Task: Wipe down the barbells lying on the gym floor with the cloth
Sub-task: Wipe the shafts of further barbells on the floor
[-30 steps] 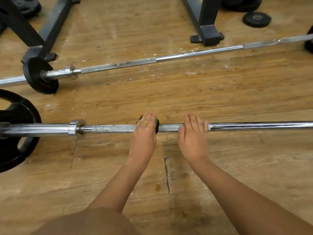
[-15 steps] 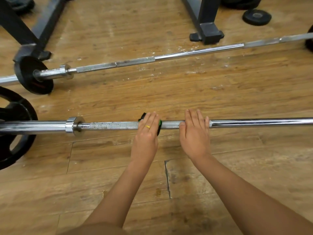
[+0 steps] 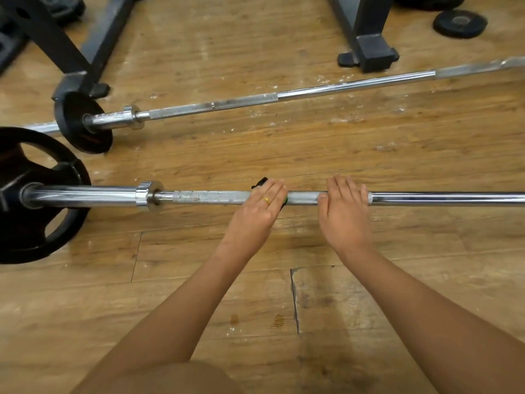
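A person's two bare forearms [image 3: 181, 302] and hands, seen from above. A thin gold ring [image 3: 266, 200] circles one finger of the left hand [image 3: 257, 211]. The right hand [image 3: 343, 214] is bare.

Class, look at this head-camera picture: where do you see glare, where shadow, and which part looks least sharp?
Head view: glare streaks the near barbell's chrome sleeve; head view: a soft shadow lies on the floor under that bar; head view: the rack base top left looks blurred.
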Available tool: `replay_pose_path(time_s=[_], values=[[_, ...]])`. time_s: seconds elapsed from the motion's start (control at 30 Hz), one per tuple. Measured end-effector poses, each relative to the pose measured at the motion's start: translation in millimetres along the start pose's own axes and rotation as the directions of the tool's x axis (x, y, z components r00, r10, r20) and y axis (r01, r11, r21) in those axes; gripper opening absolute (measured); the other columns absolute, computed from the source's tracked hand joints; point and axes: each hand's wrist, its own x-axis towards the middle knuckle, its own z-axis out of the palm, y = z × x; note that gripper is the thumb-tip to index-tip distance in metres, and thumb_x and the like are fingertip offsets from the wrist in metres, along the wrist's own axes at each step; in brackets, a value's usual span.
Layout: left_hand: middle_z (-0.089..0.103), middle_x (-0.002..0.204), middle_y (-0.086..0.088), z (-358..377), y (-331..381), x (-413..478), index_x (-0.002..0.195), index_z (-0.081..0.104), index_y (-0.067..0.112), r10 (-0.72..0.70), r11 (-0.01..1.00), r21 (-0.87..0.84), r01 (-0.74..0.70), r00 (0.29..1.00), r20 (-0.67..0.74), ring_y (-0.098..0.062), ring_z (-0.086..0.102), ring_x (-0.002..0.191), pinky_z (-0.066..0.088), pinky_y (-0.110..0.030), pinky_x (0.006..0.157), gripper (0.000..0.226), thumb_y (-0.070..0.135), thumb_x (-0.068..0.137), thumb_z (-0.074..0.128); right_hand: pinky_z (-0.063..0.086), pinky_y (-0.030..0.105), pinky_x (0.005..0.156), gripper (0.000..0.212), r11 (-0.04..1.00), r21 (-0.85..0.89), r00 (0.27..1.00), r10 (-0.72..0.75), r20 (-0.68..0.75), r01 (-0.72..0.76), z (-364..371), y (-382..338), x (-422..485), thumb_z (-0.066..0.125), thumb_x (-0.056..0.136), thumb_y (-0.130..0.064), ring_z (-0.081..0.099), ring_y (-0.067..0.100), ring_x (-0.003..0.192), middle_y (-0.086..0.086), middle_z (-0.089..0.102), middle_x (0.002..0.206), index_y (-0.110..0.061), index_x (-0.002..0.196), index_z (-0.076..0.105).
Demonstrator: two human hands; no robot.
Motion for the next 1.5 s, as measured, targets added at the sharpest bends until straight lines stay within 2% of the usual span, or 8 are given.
replay_pose_path(time_s=[0.2,0.5,0.7,0.83,1.0,1.2,1.33,1.5], values=[[0.054,0.145,-0.013,-16,-33,-19,0.141,0.053,0.004,-0.377,0.920,-0.120,0.372,0.926,-0.021,-0.031,0.046,0.138,0.048,-0.048,0.105,0.050,-0.008,0.093,0.057,-0.005,0.037,0.123,0.058,1.000,0.011,0.999,-0.025,0.030,0.025,-3,5,3,0.018,0.104,-0.034,0.022,0.023,0.150,0.008,0.035,0.159,-0.008,0.150,0.041],[0.055,0.145,-0.014,-14,-16,-22,0.139,0.055,0.002,-0.139,0.986,-0.091,0.143,0.989,0.040,-0.031,0.046,0.138,0.038,-0.048,0.115,0.063,-0.019,0.080,0.064,0.003,0.042,0.123,0.061,1.000,0.006,0.999,0.003,-0.036,-0.003,3,0,-13,0.019,0.100,-0.034,0.032,0.026,0.145,0.011,0.045,0.153,-0.005,0.143,0.050],[0.053,0.146,-0.012,-19,-21,-23,0.141,0.054,0.005,-0.417,0.887,-0.212,0.411,0.909,0.017,-0.029,0.046,0.139,0.040,-0.041,0.112,0.042,0.000,0.100,0.052,0.001,0.045,0.124,0.064,0.999,-0.042,0.999,0.023,0.036,-0.021,-7,-5,-23,0.013,0.100,-0.036,0.018,0.025,0.152,0.009,0.035,0.159,-0.008,0.151,0.040],[0.057,0.142,-0.012,-22,-10,-32,0.137,0.059,0.006,-0.344,0.921,-0.188,0.341,0.939,0.019,-0.033,0.051,0.134,0.043,-0.046,0.108,0.041,-0.004,0.097,0.054,-0.017,0.037,0.119,0.057,0.986,-0.079,0.973,-0.131,0.191,0.148,-20,-23,-8,0.016,0.108,-0.038,-0.006,0.017,0.154,0.002,0.011,0.167,-0.012,0.158,0.021],[0.058,0.142,-0.011,-22,-3,-43,0.138,0.058,0.006,-0.313,0.937,-0.167,0.307,0.950,-0.014,-0.030,0.052,0.133,0.043,-0.046,0.109,0.049,-0.009,0.091,0.061,-0.006,0.039,0.123,0.055,0.981,-0.025,0.944,-0.176,0.280,0.190,-8,-45,1,0.018,0.108,-0.036,0.003,0.018,0.154,0.003,0.019,0.166,-0.013,0.157,0.027],[0.057,0.143,-0.009,-21,2,-53,0.137,0.058,0.007,-0.304,0.945,-0.133,0.298,0.952,-0.031,-0.028,0.052,0.135,0.046,-0.044,0.108,0.054,-0.011,0.087,0.067,0.002,0.037,0.124,0.065,0.983,-0.058,0.974,-0.161,0.160,0.172,7,-44,-27,0.004,0.103,-0.041,0.012,0.019,0.154,0.000,0.036,0.160,-0.015,0.152,0.038],[0.054,0.146,-0.010,-21,9,-63,0.141,0.054,0.005,-0.294,0.952,-0.110,0.286,0.953,-0.070,-0.028,0.048,0.138,0.048,-0.046,0.106,0.066,-0.013,0.080,0.074,0.002,0.039,0.124,0.063,0.986,-0.045,0.985,-0.155,0.069,0.158,12,-44,-43,0.009,0.105,-0.043,0.015,0.020,0.153,0.001,0.042,0.156,-0.014,0.149,0.044],[0.045,0.153,-0.011,-10,25,-77,0.143,0.051,0.003,-0.226,0.971,-0.109,0.212,0.963,-0.144,-0.025,0.038,0.144,0.043,-0.046,0.112,0.059,-0.014,0.088,0.061,0.008,0.045,0.124,0.056,0.989,-0.038,0.989,-0.146,-0.025,0.145,18,-44,-60,0.018,0.108,-0.039,0.019,0.023,0.152,0.004,0.043,0.155,-0.013,0.146,0.048]])
